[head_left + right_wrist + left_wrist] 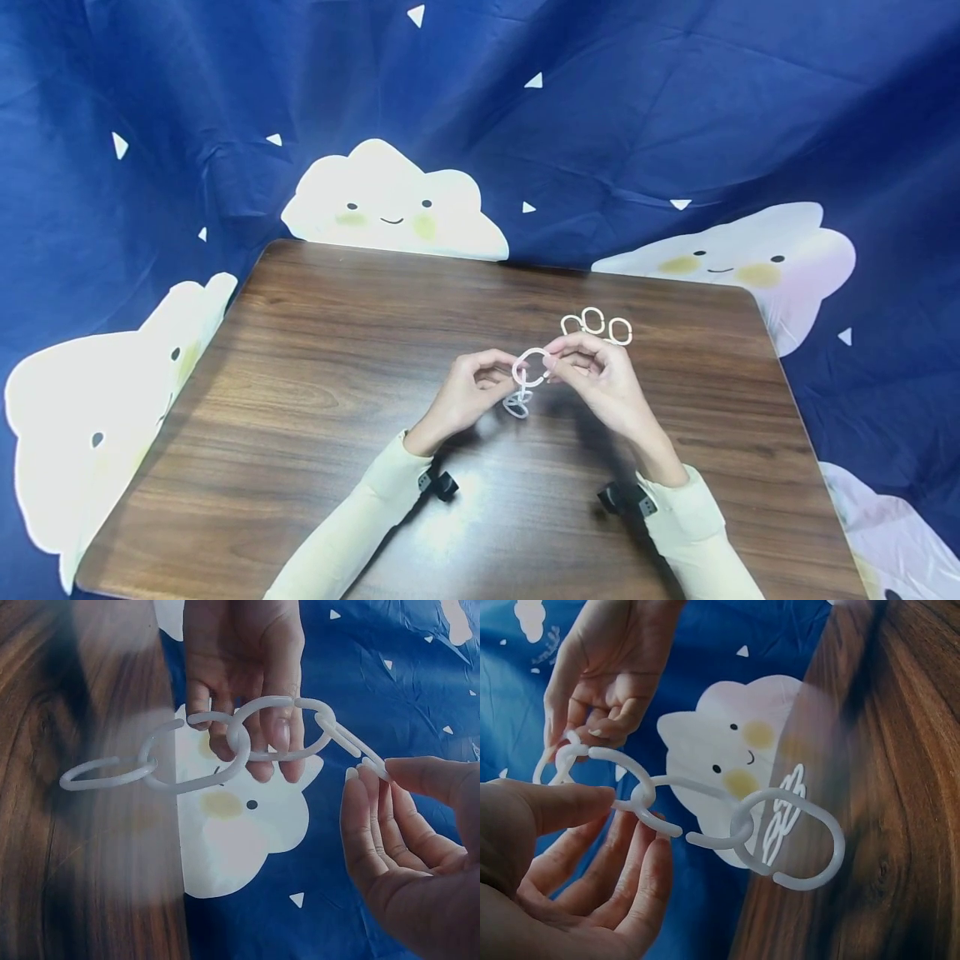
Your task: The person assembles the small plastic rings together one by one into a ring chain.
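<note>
Between the two hands hangs a short chain of white plastic C-shaped links (517, 406) (810, 883) (199, 782), joined one through another. My left hand (468, 392) (577, 862) (244, 675) pinches one link between thumb and fingers, with further links dangling below it. The end link (531, 351) (352, 742) is pinched by my right hand (603, 383) (611, 667) (420, 825) at its right side; it passes through the link held on the left. Small gaps show in several links.
Loose white links (620, 320) (786, 806) lie on the brown wooden table (337, 333) just beyond my right hand. A blue curtain (600, 125) with cloud prints hangs behind the table's far edge.
</note>
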Demonstrator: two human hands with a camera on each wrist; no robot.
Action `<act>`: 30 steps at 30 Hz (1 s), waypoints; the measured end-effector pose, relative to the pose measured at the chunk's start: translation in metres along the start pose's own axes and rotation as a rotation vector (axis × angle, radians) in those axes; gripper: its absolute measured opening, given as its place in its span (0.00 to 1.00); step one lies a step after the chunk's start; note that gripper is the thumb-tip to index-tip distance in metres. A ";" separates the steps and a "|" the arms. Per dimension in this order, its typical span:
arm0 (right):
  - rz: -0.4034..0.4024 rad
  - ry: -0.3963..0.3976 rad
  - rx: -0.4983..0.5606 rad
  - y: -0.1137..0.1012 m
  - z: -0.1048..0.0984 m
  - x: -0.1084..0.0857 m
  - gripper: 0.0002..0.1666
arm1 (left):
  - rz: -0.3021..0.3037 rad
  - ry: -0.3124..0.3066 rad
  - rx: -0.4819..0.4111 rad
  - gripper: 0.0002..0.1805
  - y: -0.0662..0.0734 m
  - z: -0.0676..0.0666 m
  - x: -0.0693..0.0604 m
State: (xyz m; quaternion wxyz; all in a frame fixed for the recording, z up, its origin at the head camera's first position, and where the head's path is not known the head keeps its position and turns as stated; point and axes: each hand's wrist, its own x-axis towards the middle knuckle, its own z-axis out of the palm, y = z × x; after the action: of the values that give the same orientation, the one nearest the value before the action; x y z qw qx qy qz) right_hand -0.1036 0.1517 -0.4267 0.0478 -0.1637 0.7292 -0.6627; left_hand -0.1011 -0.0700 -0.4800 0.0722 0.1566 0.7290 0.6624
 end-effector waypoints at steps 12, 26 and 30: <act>0.027 0.018 -0.032 -0.002 -0.006 0.000 0.10 | 0.039 0.058 -0.016 0.12 0.007 -0.008 0.002; 0.037 -0.013 -0.033 0.008 -0.008 0.001 0.10 | 0.086 0.026 0.027 0.12 0.028 -0.006 0.014; 0.027 -0.020 -0.062 0.010 -0.008 0.002 0.09 | 0.087 0.010 0.041 0.13 0.029 -0.005 0.014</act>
State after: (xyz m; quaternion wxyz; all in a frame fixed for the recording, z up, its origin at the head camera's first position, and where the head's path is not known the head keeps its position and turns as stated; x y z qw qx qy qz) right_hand -0.1095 0.1593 -0.4359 0.0590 -0.1620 0.7511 -0.6373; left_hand -0.1126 -0.0681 -0.4495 0.0364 0.1863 0.7353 0.6506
